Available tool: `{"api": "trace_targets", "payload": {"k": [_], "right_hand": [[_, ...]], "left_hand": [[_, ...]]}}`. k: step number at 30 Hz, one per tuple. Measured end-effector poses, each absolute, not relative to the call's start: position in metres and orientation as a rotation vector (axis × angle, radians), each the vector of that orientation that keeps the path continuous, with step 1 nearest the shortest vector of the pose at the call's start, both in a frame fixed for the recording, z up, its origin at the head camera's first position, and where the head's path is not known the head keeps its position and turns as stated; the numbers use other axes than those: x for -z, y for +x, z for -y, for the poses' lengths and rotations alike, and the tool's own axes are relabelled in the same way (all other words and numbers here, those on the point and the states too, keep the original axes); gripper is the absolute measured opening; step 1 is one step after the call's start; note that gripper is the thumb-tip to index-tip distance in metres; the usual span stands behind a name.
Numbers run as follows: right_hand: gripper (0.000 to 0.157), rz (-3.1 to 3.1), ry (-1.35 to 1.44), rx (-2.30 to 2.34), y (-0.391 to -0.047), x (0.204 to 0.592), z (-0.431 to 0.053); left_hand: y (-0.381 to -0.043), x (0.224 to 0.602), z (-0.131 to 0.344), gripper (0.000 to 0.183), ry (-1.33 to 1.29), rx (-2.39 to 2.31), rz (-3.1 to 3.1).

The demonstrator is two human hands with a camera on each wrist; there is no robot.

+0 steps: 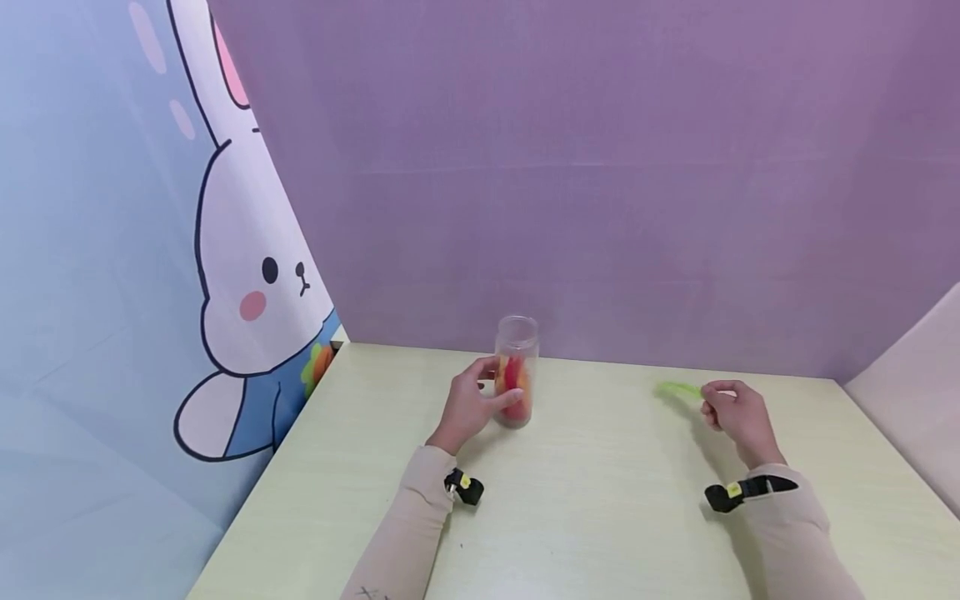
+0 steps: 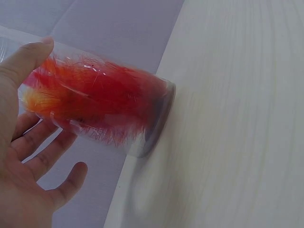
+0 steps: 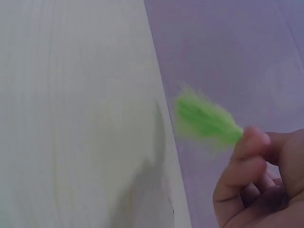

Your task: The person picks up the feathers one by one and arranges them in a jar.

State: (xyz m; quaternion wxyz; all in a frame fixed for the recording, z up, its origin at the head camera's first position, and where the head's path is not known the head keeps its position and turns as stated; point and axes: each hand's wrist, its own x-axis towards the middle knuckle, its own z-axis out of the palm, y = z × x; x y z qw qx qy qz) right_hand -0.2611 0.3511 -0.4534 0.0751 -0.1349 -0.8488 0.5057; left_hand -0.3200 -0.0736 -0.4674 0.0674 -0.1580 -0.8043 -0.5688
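Note:
A clear jar [image 1: 517, 337] stands upright on the table, its upper part see-through. Inside it are red and orange feathers [image 2: 102, 97], pressed against the wall. My left hand [image 1: 469, 408] grips the jar from its left side, thumb on one side and fingers on the other; the little finger stands off it in the left wrist view. Off to the right, my right hand [image 1: 738, 417] pinches a light green feather [image 3: 204, 116] by one end between thumb and forefinger. The feather's fluffy tip points left, toward the jar, over the tabletop.
The pale wood-grain table [image 1: 585, 517] ends at a purple backdrop [image 1: 600, 183] behind the jar. At the left hangs a blue sheet with a rabbit print [image 1: 255, 225]. A whitish panel [image 1: 918, 400] borders the right side. Black wrist cameras are strapped on both sleeves.

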Motion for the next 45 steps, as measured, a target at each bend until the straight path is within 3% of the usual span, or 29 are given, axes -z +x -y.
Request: {"api": "trace_targets", "payload": {"k": [10,19,25,30,41,45], "right_hand": [[0.041,2.503,-0.294,-1.677,-0.254,0.442,-0.333],[0.021,2.303,-0.165,-1.955,-0.25,0.437,-0.329],[0.015,2.282,-0.14,-1.969,-0.248,0.432,-0.327],[0.02,2.272,-0.125,-1.973,-0.245,0.428,-0.325],[0.016,2.32,-0.244,-1.676,-0.245,0.418,-0.317],[0.008,2.28,-0.257,-1.67,-0.244,0.414,-0.314]], "left_hand": [[-0.322,0.47,0.074,0.061,-0.479,1.716,2.417],[-0.322,0.47,0.073,0.061,-0.482,1.717,2.413],[-0.322,0.469,0.073,0.062,-0.483,1.715,2.415],[-0.322,0.469,0.072,0.062,-0.482,1.714,2.417],[-0.32,0.468,0.071,0.061,-0.472,1.715,2.427],[-0.319,0.467,0.072,0.062,-0.47,1.714,2.424]]}}
